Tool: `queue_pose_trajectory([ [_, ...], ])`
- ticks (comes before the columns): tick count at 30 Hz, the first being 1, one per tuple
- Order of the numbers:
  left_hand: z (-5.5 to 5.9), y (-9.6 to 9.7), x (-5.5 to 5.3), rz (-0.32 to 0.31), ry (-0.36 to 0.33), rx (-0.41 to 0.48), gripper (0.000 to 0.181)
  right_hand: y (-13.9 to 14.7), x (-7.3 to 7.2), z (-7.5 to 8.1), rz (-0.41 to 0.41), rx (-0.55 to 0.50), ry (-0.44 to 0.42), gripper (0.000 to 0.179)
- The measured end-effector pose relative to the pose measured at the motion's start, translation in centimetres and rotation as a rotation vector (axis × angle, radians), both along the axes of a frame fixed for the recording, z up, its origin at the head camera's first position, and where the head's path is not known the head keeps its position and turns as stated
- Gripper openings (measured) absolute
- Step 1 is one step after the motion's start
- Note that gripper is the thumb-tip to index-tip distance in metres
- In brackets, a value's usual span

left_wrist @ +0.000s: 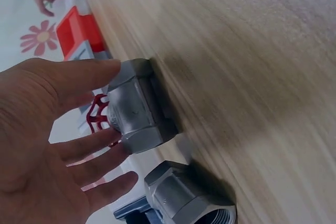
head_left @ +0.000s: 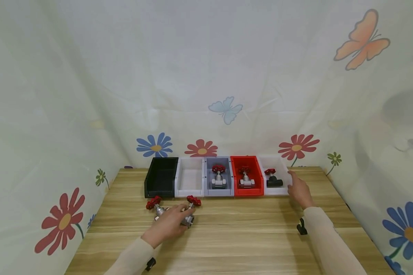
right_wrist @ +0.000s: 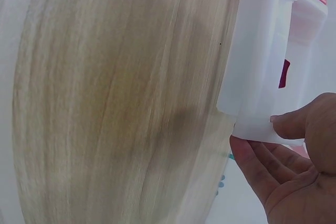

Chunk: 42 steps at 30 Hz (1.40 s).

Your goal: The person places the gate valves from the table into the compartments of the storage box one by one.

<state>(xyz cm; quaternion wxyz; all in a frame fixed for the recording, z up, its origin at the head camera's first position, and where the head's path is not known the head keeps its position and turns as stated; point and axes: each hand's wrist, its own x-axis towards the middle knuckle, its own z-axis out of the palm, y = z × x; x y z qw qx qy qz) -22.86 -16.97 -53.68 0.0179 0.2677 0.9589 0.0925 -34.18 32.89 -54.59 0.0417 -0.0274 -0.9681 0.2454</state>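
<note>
Wooden table [head_left: 241, 233], floral curtain [head_left: 179, 88] behind | left hand [head_left: 168, 225]: pinching metal valve [left_wrist: 137, 111], front-left of red bin [head_left: 249, 192] | second valve [left_wrist: 177, 192]: farther left of red bin | right hand [head_left: 300, 191]: pinching side wall of white bin [head_left: 275, 191], directly right of red bin

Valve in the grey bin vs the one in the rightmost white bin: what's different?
Body: the silver valve is bright metal; the black valve is dark.
Pose, head view: the silver valve's handwheel lines up with its body; the black valve's sits off to the left.
Bin: no hand touches the silver valve's grey bin; the right hand grips the black valve's white bin.
Shared: red handwheels.
</note>
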Motion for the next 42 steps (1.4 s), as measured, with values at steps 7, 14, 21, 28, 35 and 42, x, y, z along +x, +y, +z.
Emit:
queue_pose_trajectory([
  [7,-0.5,0.1,-0.3,-0.012,0.045,0.004,0.062,0.0,-0.1,0.1,-0.002,0.001,-0.005,0.059],
  [14,-1.0,0.4,-0.8,-0.027,0.052,-0.042,0.055,0.0,0.0,0.3,0.011,0.006,0.015,0.058],
  [21,-1.4,0.9,-1.3,-0.012,-0.008,-0.026,0.049,0.0,-0.1,0.2,-0.001,-0.004,0.008,0.059],
  [28,-1.5,1.0,-1.6,-0.036,0.002,-0.019,0.047,0.0,-0.2,0.0,-0.011,-0.005,0.0,0.058],
  [35,-1.7,1.0,-1.8,-0.056,0.021,-0.033,0.043,-0.1,0.1,0.0,-0.019,-0.01,-0.005,0.058],
  [42,-1.3,0.8,-1.5,-0.047,0.008,-0.019,0.043,0.0,0.2,-0.2,-0.008,0.001,0.015,0.058],
])
